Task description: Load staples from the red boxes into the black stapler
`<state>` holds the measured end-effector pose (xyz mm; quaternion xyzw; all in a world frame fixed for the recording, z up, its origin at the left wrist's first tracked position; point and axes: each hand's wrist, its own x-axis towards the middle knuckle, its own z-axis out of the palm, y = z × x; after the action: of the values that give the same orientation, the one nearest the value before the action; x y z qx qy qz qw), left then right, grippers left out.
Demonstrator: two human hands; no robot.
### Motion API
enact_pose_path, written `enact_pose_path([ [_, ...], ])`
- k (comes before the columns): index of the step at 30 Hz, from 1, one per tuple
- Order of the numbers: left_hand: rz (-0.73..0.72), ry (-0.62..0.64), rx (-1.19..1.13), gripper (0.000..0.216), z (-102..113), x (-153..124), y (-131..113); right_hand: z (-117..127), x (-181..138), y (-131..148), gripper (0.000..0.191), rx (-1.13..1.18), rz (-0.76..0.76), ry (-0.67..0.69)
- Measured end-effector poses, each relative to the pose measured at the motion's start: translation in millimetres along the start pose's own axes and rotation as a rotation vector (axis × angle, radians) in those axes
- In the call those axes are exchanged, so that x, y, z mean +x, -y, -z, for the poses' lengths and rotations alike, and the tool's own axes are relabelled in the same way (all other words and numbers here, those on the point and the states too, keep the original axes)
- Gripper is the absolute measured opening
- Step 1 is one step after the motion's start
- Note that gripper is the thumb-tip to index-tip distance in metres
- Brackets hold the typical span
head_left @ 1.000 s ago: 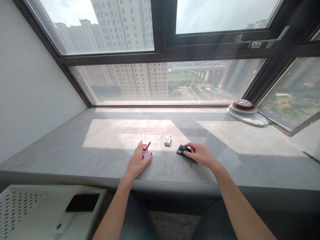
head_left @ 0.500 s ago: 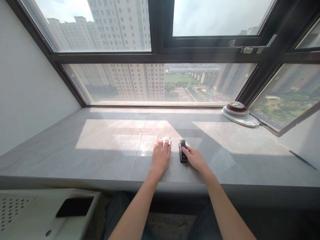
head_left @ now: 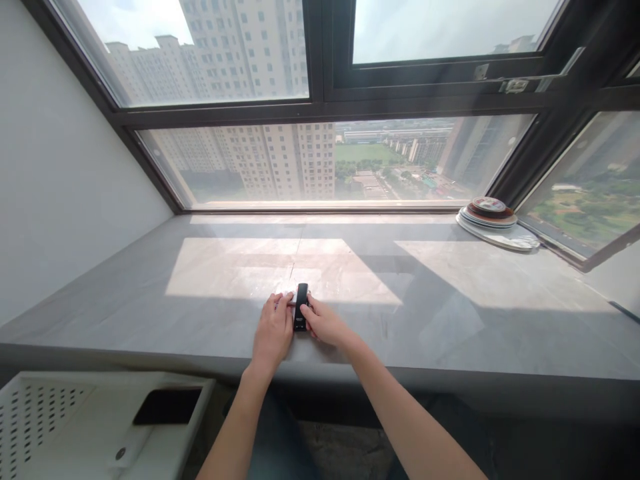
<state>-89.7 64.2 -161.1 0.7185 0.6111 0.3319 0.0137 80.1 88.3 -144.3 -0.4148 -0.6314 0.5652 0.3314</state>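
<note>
On sill (head_left: 125, 300), stapler (head_left: 301, 300), long axis windowward — nearly straight (right grip (head_left: 325, 323) holding)

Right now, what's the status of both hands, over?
Right hand gripping black stapler. Left hand alongside, partly covering a pale item. That hand blocks view of the item's shape.

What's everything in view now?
Stapler: one, black, centre
White item: count unclear, mostly hidden, left of stapler
Countertop: one, grey, centre
Plate stack: one, white and brown, back right
Window frame: one, dark, back
Walls: two, white, left and right
Buildings: several, pale, outside
Perforated unit: one, white, lower left
Flat rectangle: one, black, lower left
Thin strip: one, dark, right
Legs: two, dark-clothed, below countertop
Left hand: one, beside stapler
Right hand: one, gripping stapler
</note>
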Motion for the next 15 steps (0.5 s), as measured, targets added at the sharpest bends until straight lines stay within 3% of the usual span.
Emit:
enact_pose_path([
  [3, -0.007, -0.028, 0.017, 0.038, 17, 13, 47, -30, 35, 11, 0.043, 0.017, -0.009, 0.052],
  [6, -0.027, -0.04, 0.012, 0.038, 26, 20, 73, -47, 53, 16, 0.043, 0.016, -0.007, 0.062],
  [9, -0.037, -0.037, 0.005, 0.038, 27, 22, 82, -53, 58, 14, 0.042, 0.007, -0.012, 0.049],
  [15, -0.023, -0.031, -0.005, 0.038, 26, 25, 77, -56, 57, 6, 0.038, -0.011, -0.011, 0.032],
])
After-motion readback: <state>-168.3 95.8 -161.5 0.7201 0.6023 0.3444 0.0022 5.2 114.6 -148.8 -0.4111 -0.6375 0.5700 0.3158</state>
